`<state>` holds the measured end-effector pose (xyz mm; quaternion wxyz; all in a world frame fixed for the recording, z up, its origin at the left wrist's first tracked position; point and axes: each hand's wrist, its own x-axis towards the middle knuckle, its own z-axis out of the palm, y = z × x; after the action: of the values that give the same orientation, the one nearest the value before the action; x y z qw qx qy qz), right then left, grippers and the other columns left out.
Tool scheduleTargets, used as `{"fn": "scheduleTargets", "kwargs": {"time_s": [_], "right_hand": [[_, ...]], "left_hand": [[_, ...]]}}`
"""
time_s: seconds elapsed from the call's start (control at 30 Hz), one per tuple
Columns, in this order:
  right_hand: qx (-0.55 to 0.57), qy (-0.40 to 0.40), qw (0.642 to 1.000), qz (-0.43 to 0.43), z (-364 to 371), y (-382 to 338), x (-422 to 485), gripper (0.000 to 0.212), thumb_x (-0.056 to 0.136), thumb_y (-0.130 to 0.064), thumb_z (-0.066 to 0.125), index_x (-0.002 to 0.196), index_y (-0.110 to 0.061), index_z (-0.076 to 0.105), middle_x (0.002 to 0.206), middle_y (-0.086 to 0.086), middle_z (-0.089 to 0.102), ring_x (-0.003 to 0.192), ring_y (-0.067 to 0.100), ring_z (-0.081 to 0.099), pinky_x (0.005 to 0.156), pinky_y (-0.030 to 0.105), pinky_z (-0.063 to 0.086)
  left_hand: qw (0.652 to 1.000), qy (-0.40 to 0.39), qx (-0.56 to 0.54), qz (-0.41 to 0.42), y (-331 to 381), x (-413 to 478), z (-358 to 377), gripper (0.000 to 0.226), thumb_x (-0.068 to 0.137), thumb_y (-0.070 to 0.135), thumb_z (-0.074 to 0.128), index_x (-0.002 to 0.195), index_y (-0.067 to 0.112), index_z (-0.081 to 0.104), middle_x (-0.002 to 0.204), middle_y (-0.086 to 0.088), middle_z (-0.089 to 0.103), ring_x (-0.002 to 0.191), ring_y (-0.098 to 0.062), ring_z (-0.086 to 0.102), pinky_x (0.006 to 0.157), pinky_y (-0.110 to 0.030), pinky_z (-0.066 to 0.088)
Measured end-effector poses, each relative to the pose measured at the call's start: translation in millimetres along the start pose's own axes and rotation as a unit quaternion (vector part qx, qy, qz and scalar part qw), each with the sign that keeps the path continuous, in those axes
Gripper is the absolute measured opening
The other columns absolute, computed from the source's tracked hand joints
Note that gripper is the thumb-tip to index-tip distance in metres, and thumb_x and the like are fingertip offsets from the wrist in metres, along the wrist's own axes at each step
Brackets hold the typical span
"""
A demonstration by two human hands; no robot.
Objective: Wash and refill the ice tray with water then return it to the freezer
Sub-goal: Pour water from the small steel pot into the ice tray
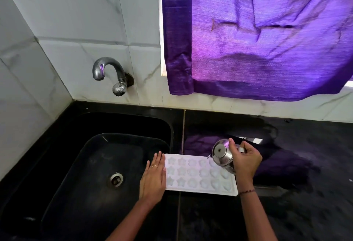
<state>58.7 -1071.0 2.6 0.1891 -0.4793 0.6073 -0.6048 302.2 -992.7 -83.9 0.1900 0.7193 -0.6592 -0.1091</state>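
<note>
The tray (200, 190) lies flat on the black worktop (305, 174) with its left end at the right edge of the sink (133, 126); whether it overhangs the basin I cannot tell. The left grip (153, 175), fingers straight and together, presses down on that left end and curls round nothing. The right grip (246, 159) is wrapped round a small steel jug (222, 153), tipped with its spout over the far right cells. From where I stand I cannot make out how full the cells are. The tray looks like thin white plastic: light and a bit bendy when dry, and probably slick when wet. Once filled it will likely be heavier and prone to slopping, and any twist would spill water from cell to cell. I would take it by both short ends, thumbs on the rim and fingers underneath, and carry it level to the freezer. A one-handed lift from a corner looks risky.
</note>
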Motion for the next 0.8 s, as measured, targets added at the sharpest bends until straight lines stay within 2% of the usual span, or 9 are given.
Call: {"fn": "scheduleTargets", "kwargs": {"time_s": [0.13, 0.23, 0.33, 0.43, 0.6, 0.8], "right_hand": [[-0.009, -0.007, 1.000, 0.003, 1.3, 2.9, -0.8, 0.051, 0.076, -0.012, 0.076, 0.052, 0.008, 0.037, 0.047, 0.009, 0.034, 0.047, 0.008, 0.028, 0.046, 0.018, 0.026], [0.006, -0.006, 1.000, 0.015, 1.1, 1.2, -1.7, 0.051, 0.076, -0.011, 0.076, 0.048, -0.001, 0.035, 0.043, -0.006, 0.032, 0.045, 0.007, 0.028, 0.045, 0.015, 0.026], [0.043, 0.007, 0.997, 0.056, 0.0, -2.7, -1.8, 0.053, 0.077, -0.010, 0.075, 0.046, -0.013, 0.032, 0.037, -0.011, 0.033, 0.040, 0.005, 0.028, 0.043, 0.012, 0.024], [0.088, 0.035, 0.990, 0.100, -1.4, -2.1, -0.1, 0.054, 0.077, -0.008, 0.074, 0.047, -0.013, 0.030, 0.035, -0.013, 0.030, 0.038, 0.003, 0.026, 0.043, 0.010, 0.025], [0.135, 0.071, 0.974, 0.169, -8.5, 9.4, 4.2, 0.053, 0.076, -0.014, 0.076, 0.050, -0.015, 0.030, 0.039, -0.012, 0.028, 0.044, 0.004, 0.023, 0.047, 0.020, 0.028], [0.117, 0.068, 0.982, 0.133, -16.4, 9.5, 4.3, 0.053, 0.077, -0.011, 0.075, 0.049, -0.014, 0.030, 0.036, -0.012, 0.029, 0.040, 0.003, 0.026, 0.043, 0.013, 0.027]], "left_hand": [[1.000, 0.002, -0.001, -0.001, -0.3, 0.6, 0.1, 0.068, 0.088, 0.043, -0.008, 0.148, 0.019, 0.012, 0.152, 0.012, 0.004, 0.143, -0.001, 0.002, 0.116, -0.020, -0.004], [1.000, 0.002, -0.003, -0.001, -0.2, 0.5, 0.7, 0.067, 0.089, 0.043, -0.007, 0.148, 0.018, 0.013, 0.153, 0.012, 0.005, 0.143, -0.001, 0.003, 0.116, -0.019, -0.004], [1.000, 0.007, -0.009, -0.002, -0.3, 0.8, 1.5, 0.065, 0.090, 0.042, -0.003, 0.147, 0.017, 0.015, 0.153, 0.011, 0.009, 0.143, -0.001, 0.005, 0.115, -0.018, -0.006], [1.000, 0.005, -0.007, 0.002, -1.1, 1.0, 2.2, 0.065, 0.089, 0.043, -0.006, 0.147, 0.019, 0.011, 0.152, 0.012, 0.005, 0.143, 0.000, 0.002, 0.116, -0.020, -0.005], [1.000, 0.015, -0.016, 0.002, -0.7, 0.5, 2.4, 0.065, 0.090, 0.042, -0.003, 0.147, 0.017, 0.015, 0.151, 0.013, 0.007, 0.142, -0.001, 0.004, 0.114, -0.016, -0.009], [0.999, 0.021, -0.027, 0.006, -0.5, 0.1, 2.5, 0.066, 0.090, 0.041, -0.001, 0.147, 0.015, 0.018, 0.152, 0.012, 0.010, 0.142, -0.001, 0.006, 0.113, -0.013, -0.009]]}}
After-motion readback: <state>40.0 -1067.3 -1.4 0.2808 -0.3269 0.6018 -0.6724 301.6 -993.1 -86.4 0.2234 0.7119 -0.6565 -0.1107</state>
